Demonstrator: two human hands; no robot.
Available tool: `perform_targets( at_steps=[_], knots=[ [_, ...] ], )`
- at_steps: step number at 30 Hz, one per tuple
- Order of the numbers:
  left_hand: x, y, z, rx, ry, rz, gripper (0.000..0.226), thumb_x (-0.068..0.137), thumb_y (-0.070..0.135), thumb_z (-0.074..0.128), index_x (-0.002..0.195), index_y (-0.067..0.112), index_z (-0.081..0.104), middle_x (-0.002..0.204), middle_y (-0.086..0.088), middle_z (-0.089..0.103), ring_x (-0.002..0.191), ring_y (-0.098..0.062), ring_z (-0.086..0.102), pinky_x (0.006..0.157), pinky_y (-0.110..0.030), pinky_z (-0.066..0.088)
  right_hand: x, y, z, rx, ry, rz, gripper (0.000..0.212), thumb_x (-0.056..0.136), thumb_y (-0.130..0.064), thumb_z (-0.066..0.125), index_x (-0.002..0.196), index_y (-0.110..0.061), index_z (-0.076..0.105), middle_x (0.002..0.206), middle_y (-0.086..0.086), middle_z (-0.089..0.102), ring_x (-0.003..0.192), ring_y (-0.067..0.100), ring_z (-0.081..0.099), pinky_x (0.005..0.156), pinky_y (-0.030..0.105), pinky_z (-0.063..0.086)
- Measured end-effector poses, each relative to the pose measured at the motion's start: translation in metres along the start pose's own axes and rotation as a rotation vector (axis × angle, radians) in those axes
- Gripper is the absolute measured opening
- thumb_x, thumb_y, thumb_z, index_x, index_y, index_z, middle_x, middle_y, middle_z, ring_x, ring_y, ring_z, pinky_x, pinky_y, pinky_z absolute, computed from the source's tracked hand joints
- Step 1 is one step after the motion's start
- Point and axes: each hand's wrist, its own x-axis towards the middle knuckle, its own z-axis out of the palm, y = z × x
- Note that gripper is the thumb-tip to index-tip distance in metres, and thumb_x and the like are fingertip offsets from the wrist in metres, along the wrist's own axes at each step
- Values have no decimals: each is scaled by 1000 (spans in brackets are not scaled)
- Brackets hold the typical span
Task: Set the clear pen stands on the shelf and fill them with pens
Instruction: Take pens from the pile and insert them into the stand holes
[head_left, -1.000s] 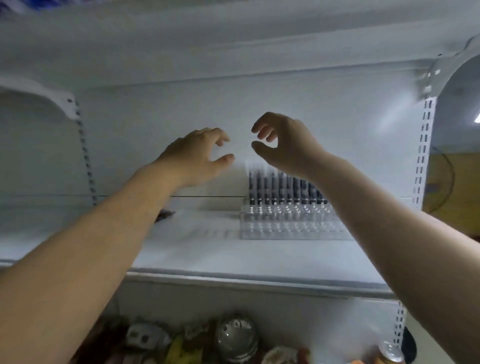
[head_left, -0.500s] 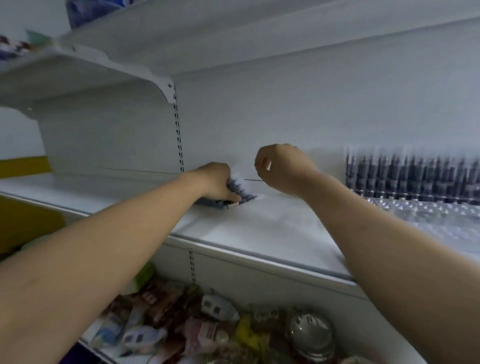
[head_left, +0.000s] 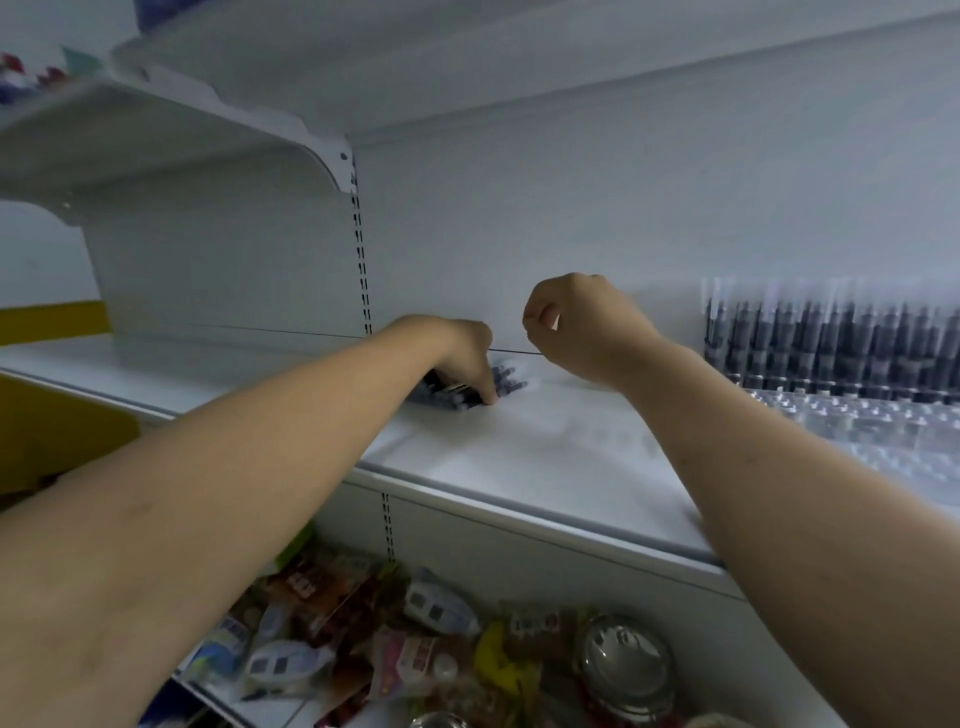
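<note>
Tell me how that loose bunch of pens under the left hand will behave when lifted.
The pens lie in a splayed heap on the shelf, so some will probably slip from the left hand and roll. Each looks slim and rigid, likely light. The bunch should lift easily but may fan out unless squeezed.

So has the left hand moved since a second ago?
Yes. The left hand dropped leftward, away from the clear pen stand, onto the loose pens on the shelf.

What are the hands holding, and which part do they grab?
The left hand grips a bunch of dark pens lying on the white shelf, around the bunch's middle; ends poke out both sides. The right hand is curled, holding nothing.
</note>
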Motion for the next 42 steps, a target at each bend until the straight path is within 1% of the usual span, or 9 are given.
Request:
perform_targets(
  at_steps=[7, 12, 15, 18, 21, 24, 28, 34, 42],
  knots=[
    [-16, 28, 0, 32, -108, 10, 26, 83, 31, 72, 75, 8, 63, 63, -6, 68, 56, -26, 59, 60, -28, 46, -2, 0, -2, 12, -10, 1, 18, 93, -19, 58, 88, -29, 72, 86, -9, 70, 84, 24, 67, 78, 39, 60],
    [-27, 36, 11, 75, 9, 64, 26, 98, 18, 54, 74, 8, 54, 64, -7, 57, 51, -23, 50, 46, -23, 37, -5, -1, -5, 22, 11, -11, 17, 93, -20, 58, 89, -30, 72, 83, -11, 69, 84, 23, 66, 77, 38, 59],
    [-33, 23, 16, -143, 60, 76, 23, 100, 14, 50, 78, 7, 54, 62, -10, 57, 44, -24, 48, 39, -17, 35, -5, -4, -13, 52, 149, -36, 15, 93, -21, 59, 93, -26, 73, 77, -11, 69, 78, 20, 65, 70, 34, 55],
    [-39, 9, 19, -458, 150, 165, 16, 102, 16, 51, 90, 6, 55, 70, -14, 62, 51, -26, 57, 42, -24, 42, -8, -10, -34, 202, 365, -56, 11, 91, -23, 62, 87, -28, 71, 60, -14, 62, 61, 10, 60, 64, 34, 56],
    [-57, 19, 12, -848, 208, 284, 16, 110, 22, 51, 118, 9, 54, 93, -11, 60, 66, -24, 63, 60, -40, 63, -8, -6, -71, 309, 468, -59, 9, 88, -26, 63, 82, -31, 68, 61, -4, 67, 60, 21, 69, 64, 40, 59],
    [-71, 54, -3, -1042, 248, 425, 20, 112, 23, 52, 129, 13, 54, 93, -6, 59, 72, -26, 60, 78, -54, 63, -15, 19, -121, 299, 522, -22, 9, 86, -27, 62, 83, -27, 71, 64, 5, 70, 62, 25, 72, 64, 44, 61],
    [-74, 118, -20, -1177, 204, 582, 15, 112, 20, 52, 126, 16, 56, 86, -2, 68, 66, -24, 58, 61, -37, 52, -44, 68, -175, 366, 494, 83, 12, 95, -16, 64, 92, -10, 74, 68, 5, 71, 43, 11, 58, 50, 26, 48],
    [-66, 250, -35, -1286, 23, 781, 28, 112, 17, 52, 139, 10, 51, 82, -4, 64, 68, -19, 59, 66, -36, 51, -111, 141, -229, 576, 322, 224, 19, 100, -27, 71, 103, -10, 78, 90, 9, 78, 69, 24, 67, 59, 35, 49],
    [-43, 340, -21, -1286, -66, 903, 23, 112, 22, 53, 132, 13, 55, 84, -4, 62, 72, -20, 58, 72, -41, 55, -147, 205, -252, 593, 351, 312, 11, 94, -16, 77, 88, -7, 79, 83, 9, 76, 74, 24, 65, 61, 33, 46]
  ],
)
